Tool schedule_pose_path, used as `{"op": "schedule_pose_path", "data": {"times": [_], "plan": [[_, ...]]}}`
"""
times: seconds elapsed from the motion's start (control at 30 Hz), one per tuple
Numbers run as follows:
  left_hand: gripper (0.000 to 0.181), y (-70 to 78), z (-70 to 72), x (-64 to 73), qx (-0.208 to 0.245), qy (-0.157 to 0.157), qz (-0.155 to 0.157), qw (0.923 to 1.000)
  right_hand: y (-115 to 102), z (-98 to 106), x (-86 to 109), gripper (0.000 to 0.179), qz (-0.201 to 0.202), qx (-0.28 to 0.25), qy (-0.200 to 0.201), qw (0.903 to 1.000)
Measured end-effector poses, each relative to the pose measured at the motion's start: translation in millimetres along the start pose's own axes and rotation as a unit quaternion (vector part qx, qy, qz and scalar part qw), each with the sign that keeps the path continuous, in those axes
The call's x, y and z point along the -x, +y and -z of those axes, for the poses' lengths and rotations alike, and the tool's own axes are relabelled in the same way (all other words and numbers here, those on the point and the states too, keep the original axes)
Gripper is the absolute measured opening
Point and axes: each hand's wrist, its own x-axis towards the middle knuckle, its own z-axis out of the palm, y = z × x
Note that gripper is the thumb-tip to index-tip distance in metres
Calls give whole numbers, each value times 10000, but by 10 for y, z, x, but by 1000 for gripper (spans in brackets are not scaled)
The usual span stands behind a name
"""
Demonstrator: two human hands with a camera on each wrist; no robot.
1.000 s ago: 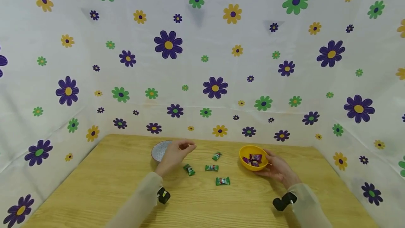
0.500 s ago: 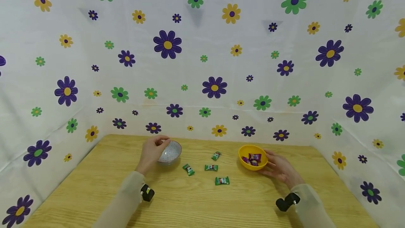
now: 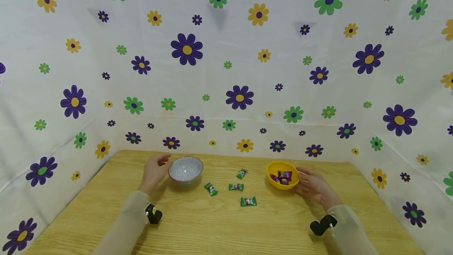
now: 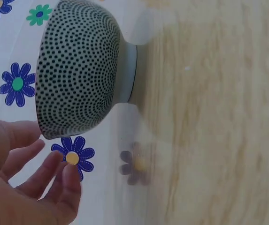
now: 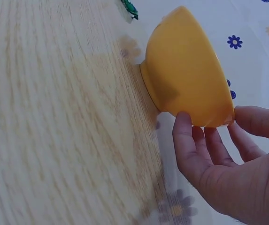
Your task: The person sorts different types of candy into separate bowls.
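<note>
At the left of the head view, my left hand (image 3: 154,172) is beside a grey-blue patterned bowl (image 3: 185,169). In the left wrist view, one fingertip meets or nearly touches the rim of the dotted bowl (image 4: 78,65), and the other fingers hang loosely curled around nothing. My right hand (image 3: 316,187) is at the right side of a yellow bowl (image 3: 283,187), which contains purple-wrapped candies (image 3: 284,175). The right wrist view has spread fingertips against the side of the yellow bowl (image 5: 186,70), without a grip around it.
Several green-wrapped candies lie between the bowls, among them a near one (image 3: 248,201), a middle one (image 3: 236,187) and a left one (image 3: 210,189). White flowered cloth (image 3: 226,70) stands around the back and sides of the wooden table (image 3: 219,231).
My left hand has moved left, from above the patterned bowl to its left side, uncovering the bowl. The right hand has shifted slightly right, its fingers loosening at the yellow bowl.
</note>
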Motion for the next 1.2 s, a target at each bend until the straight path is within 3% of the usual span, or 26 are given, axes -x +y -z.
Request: {"op": "schedule_pose_path", "data": {"times": [0.17, 0.4, 0.5, 0.7, 0.8, 0.93, 1.1, 1.2], "plan": [[47, -74, 44, -24, 541, -740, 268, 9954, -16, -1, 8, 55, 42, 23, -18, 10000], [53, -121, 116, -50, 1410, -1658, 696, 9736, -70, -1, 35, 54, 279, -93, 303, 9991], [53, -110, 133, -40, 1694, -1837, 923, 9639, -97, -4, 51, 53, 386, -64, 500, 9980], [51, -76, 133, -23, 1795, -1967, 1154, 9570, -159, -52, 102, 55, 569, 40, 445, 9974], [51, -72, 135, -20, 1788, -1957, 1152, 9573, -189, -123, 136, 54, 729, 31, 207, 9971], [51, -92, 133, -21, 1781, -1902, 1146, 9586, -200, -255, 179, 53, 840, -53, -494, 9952], [51, -112, 123, -25, 1822, -1833, 1153, 9591, -167, -468, 221, 56, 933, 203, -1579, 9828], [50, -114, 121, -24, 1845, -1804, 1173, 9590, -137, -594, 226, 55, 1077, 399, -1924, 9746]]}}
